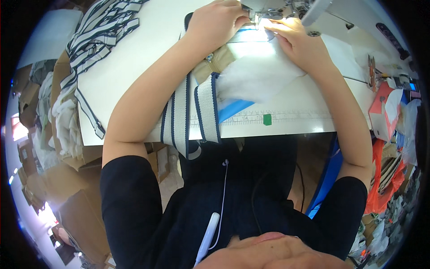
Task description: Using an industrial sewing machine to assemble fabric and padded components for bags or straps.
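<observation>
At the top of the table, the lit needle area of a sewing machine [264, 17] sits between my hands. My left hand [217, 24] is curled, thumb and fingertips closed at the left edge of a blue-edged cloth piece [246, 36]. From the other side, my right hand [295, 40] pinches the cloth close to the needle; glare blurs its fingertips. Grey webbing straps [181, 116] with navy edges run toward me and hang over the table's front edge. Beside them lie a beige fabric part [217, 62] with a metal fitting and fluffy white material [260, 80].
A measuring scale [239, 119] with a green tape patch [267, 119] runs along the table front. Striped straps [105, 33] are heaped at the far left, above a cardboard box [85, 158]. Snips [371, 69] and a red-and-white box [383, 110] stand at the right.
</observation>
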The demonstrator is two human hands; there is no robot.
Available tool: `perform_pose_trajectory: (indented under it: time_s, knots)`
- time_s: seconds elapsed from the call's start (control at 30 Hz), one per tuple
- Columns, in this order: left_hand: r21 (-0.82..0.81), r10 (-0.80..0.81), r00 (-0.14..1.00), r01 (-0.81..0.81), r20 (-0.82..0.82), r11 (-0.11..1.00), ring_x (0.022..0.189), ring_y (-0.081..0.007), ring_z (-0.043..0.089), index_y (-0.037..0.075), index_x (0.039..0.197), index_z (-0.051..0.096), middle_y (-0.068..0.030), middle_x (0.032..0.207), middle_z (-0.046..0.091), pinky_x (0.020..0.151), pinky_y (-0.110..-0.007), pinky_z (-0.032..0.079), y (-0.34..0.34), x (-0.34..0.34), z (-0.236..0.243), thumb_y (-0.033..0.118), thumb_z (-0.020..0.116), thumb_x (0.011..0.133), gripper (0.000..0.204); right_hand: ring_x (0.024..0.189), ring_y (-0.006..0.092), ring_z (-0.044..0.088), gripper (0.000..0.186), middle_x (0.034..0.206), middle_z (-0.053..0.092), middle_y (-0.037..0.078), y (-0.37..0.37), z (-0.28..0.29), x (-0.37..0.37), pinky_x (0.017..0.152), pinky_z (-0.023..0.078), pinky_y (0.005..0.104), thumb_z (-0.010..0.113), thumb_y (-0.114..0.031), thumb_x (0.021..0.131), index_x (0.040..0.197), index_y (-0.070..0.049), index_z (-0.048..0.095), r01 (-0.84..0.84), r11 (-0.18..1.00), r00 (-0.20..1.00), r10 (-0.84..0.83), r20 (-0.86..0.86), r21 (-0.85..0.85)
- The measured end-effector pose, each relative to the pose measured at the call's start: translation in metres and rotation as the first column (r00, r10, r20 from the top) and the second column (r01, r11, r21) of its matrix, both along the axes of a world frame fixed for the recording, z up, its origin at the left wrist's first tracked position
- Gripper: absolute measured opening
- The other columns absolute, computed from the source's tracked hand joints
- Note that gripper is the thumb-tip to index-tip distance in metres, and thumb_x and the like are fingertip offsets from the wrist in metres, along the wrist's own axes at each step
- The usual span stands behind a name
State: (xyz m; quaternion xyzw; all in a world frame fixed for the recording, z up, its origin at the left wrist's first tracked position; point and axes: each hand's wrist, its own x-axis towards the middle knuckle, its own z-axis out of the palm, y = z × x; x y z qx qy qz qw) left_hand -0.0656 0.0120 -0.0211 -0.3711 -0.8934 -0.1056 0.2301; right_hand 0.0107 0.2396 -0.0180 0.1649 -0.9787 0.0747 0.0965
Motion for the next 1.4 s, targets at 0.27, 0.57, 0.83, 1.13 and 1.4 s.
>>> perform_pose_trajectory:
  time_s: [0.27,0.57,0.83,1.13,1.4]
  knots:
    - [0.146,-0.102,0.978,0.076,0.180,0.986,0.086,-0.0314,0.065,0.004,0.085,0.071,-0.0123,0.089,0.068,0.077,-0.040,0.051,0.007,0.009,0.015,0.020,0.065,0.083,0.017,0.077,0.0220,0.064,0.027,0.081,0.069,0.005,0.009,-0.011,-0.006,0.111,0.034,0.0455,0.056,-0.019,0.092,0.116,-0.025,0.068,-0.193,0.978,0.944,0.163,-0.288,-0.081]
    - [0.022,-0.032,0.999,0.032,-0.013,0.999,0.082,-0.0216,0.065,0.013,0.093,0.074,-0.0050,0.088,0.069,0.073,-0.033,0.053,0.004,0.005,0.003,0.031,0.067,0.086,0.021,0.077,0.0245,0.062,0.027,0.073,0.064,0.004,0.015,-0.016,-0.010,0.107,0.036,0.0458,0.057,-0.019,0.090,0.114,-0.024,0.068,-0.242,0.964,0.932,0.199,-0.302,-0.113]
    - [0.036,-0.209,0.960,0.206,0.186,0.978,0.090,-0.0224,0.063,0.010,0.093,0.070,-0.0038,0.097,0.067,0.078,-0.034,0.053,-0.024,0.056,0.027,0.013,0.068,0.079,0.014,0.096,0.0249,0.056,0.027,0.103,0.061,0.002,0.001,0.017,0.019,0.082,0.047,0.0372,0.068,-0.012,0.077,0.104,-0.014,0.067,-0.481,0.865,0.876,0.472,-0.096,-0.141]
    - [0.006,-0.226,0.969,0.226,0.102,0.974,0.100,-0.0209,0.061,0.012,0.101,0.070,-0.0010,0.114,0.065,0.084,-0.034,0.052,-0.007,0.081,0.021,0.014,0.069,0.082,0.019,0.093,0.0201,0.058,0.025,0.101,0.059,0.000,-0.006,0.024,0.029,0.079,0.044,0.0371,0.074,-0.026,0.075,0.092,-0.011,0.064,-0.513,0.825,0.858,0.482,-0.176,-0.237]
    - [-0.016,-0.226,0.974,0.226,0.012,0.974,0.097,-0.0194,0.062,0.014,0.103,0.070,-0.0005,0.105,0.068,0.080,-0.036,0.051,-0.007,0.069,0.013,0.020,0.065,0.086,0.019,0.086,0.0220,0.059,0.021,0.106,0.060,0.001,0.000,0.026,0.026,0.078,0.045,0.0364,0.072,-0.022,0.077,0.089,-0.010,0.061,-0.421,0.890,0.906,0.422,-0.039,-0.175]
